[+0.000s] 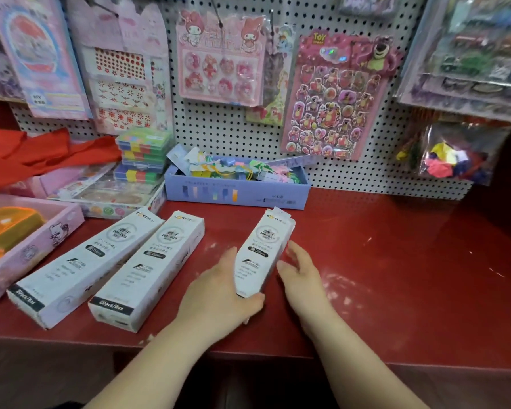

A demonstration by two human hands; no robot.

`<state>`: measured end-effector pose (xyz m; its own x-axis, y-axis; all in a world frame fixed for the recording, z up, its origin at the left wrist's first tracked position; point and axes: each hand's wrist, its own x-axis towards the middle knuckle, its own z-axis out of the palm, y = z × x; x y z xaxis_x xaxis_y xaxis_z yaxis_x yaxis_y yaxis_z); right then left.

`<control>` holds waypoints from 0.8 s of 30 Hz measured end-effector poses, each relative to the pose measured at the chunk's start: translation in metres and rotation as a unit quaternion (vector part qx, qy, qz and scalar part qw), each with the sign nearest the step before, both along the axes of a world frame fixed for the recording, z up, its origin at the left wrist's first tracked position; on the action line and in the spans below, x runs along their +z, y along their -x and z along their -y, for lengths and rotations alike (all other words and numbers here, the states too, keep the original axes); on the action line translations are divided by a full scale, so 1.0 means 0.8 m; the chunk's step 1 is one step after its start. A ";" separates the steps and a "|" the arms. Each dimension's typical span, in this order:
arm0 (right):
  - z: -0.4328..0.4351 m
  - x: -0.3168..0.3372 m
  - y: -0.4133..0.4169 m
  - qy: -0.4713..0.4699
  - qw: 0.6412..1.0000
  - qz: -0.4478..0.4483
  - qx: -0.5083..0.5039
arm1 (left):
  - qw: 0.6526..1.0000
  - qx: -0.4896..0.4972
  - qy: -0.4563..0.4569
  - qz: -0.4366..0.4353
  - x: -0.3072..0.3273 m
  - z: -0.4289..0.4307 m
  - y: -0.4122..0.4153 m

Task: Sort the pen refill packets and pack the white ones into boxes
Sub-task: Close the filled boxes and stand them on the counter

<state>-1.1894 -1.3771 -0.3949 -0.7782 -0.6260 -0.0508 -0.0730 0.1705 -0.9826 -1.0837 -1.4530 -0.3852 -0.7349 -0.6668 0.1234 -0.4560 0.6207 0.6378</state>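
Three long white refill boxes lie on the red shelf (pixel 396 276). Two of them, the left box (pixel 83 267) and the middle box (pixel 148 273), lie side by side at the left. The third white box (pixel 263 249) lies between my hands. My left hand (pixel 219 293) holds its near end, thumb at the bottom edge and fingers along its left side. My right hand (pixel 301 273) rests against its right side with relaxed fingers. The far flap of this box looks slightly open. No loose refill packets show.
A lilac carton (pixel 236 193) full of colourful small items stands behind the boxes. A pink tray (pixel 27 249) with an orange case sits at the left, with stacked colourful boxes (pixel 143 154) behind. Sticker sheets hang on the pegboard (pixel 219 128) at the back.
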 end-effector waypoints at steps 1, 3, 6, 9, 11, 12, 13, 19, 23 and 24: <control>0.002 -0.002 0.006 0.030 0.998 0.046 0.000 | 1.000 0.010 -0.011 -0.014 -0.001 -0.002 0.003; 0.003 -0.004 0.016 0.068 0.992 0.102 -0.007 | 0.998 0.016 -0.038 -0.042 -0.006 -0.004 0.006; 0.001 0.002 0.031 0.137 0.980 0.140 -0.043 | 0.990 -0.015 -0.087 -0.109 -0.016 -0.009 0.004; -0.004 0.027 0.043 0.227 0.964 0.127 -0.056 | 0.980 -0.041 -0.091 -0.173 -0.017 -0.019 0.007; -0.006 0.045 0.048 0.256 0.963 0.079 -0.028 | 0.977 -0.059 -0.100 -0.176 -0.019 -0.019 0.009; -0.006 0.054 0.047 0.262 0.964 0.052 -0.004 | 0.978 -0.072 -0.101 -0.169 -0.020 -0.017 0.009; -0.007 0.062 0.046 0.263 0.964 0.028 0.020 | 0.977 -0.083 -0.103 -0.166 -0.020 -0.016 0.010; -0.004 0.084 0.030 0.230 0.960 -0.054 0.153 | 0.918 -0.070 -0.161 -0.355 0.044 -0.006 0.021; -0.003 0.088 0.015 0.215 0.947 -0.077 0.225 | 0.876 -0.014 -0.246 -0.415 0.106 0.015 0.034; -0.002 0.089 0.012 0.210 0.944 -0.079 0.242 | 0.867 -0.009 -0.284 -0.408 0.113 0.019 0.035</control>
